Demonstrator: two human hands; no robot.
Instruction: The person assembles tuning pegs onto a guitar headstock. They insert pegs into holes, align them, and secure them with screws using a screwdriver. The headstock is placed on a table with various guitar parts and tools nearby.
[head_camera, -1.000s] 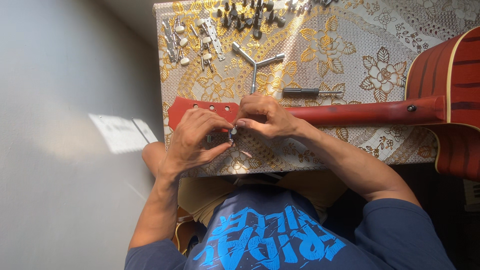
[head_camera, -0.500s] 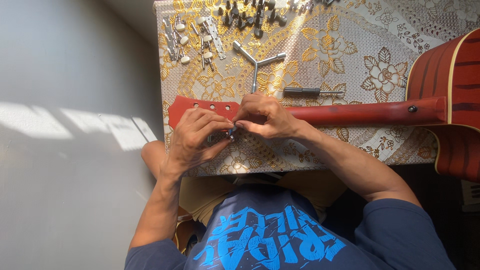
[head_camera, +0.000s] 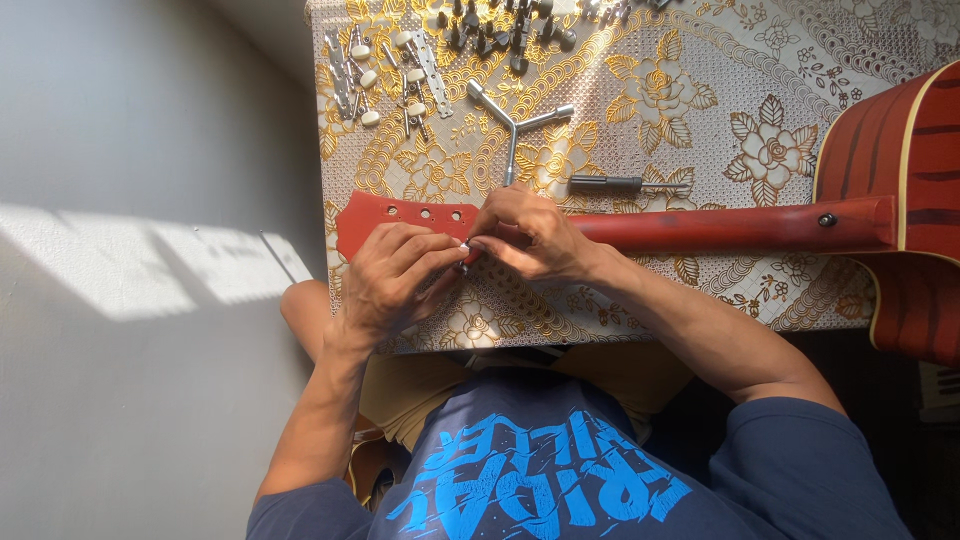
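Both hands at the headstock of a red guitar laid across a patterned table.

Left hand (head_camera: 395, 275) and right hand (head_camera: 530, 235) meet fingertip to fingertip over the red guitar headstock (head_camera: 385, 215), pinching something small and pale, too small to tell. Guitar neck (head_camera: 730, 228) runs right to the body (head_camera: 900, 200). On the gold floral tablecloth (head_camera: 700, 90): three-armed wrench (head_camera: 512, 122), a slim metal tool (head_camera: 622, 184) just above the neck, tuning pegs (head_camera: 385, 70) near the far edge.

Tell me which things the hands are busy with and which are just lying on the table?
In use:
left hand
right hand
red wooden guitar headstock with holes
small pale part pinched between the fingertips

Lying about:
silver three-armed metal wrench
dark slim screwdriver
metal tuning pegs with white knobs
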